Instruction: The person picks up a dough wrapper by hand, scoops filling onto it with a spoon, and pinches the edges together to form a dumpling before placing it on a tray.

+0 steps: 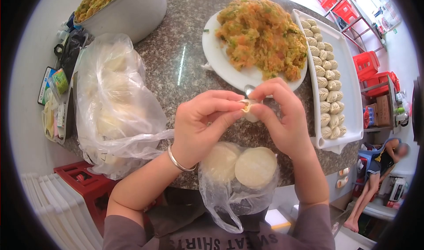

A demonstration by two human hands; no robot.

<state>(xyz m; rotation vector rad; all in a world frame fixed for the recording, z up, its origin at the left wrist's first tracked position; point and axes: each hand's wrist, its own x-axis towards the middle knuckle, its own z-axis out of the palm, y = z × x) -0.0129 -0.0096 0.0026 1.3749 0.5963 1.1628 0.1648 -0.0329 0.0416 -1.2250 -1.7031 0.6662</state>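
Observation:
Between the fingertips of both hands is a small dumpling (pixel 248 108) with its dough partly folded and some filling showing. My left hand (pixel 205 120), with a bangle at the wrist, pinches its left side. Thumb and forefinger of my right hand (pixel 282 115) press its right edge. Just beyond, a spoon (pixel 248 90) rests by the white plate (pixel 212 51), which carries a heap of orange and green filling (pixel 265 38). Below my hands, round dough wrappers (pixel 256 167) lie in two stacks on a clear plastic bag (pixel 216 201) at the table's near edge.
A white tray (pixel 346 64) at the right holds rows of pleated dumplings (pixel 326 86). At the left are a large plastic bag (pixel 115 95) of pale contents and a metal pot (pixel 141 11) of filling. Red stools (pixel 366 65) and a seated person (pixel 382 161) are off to the right.

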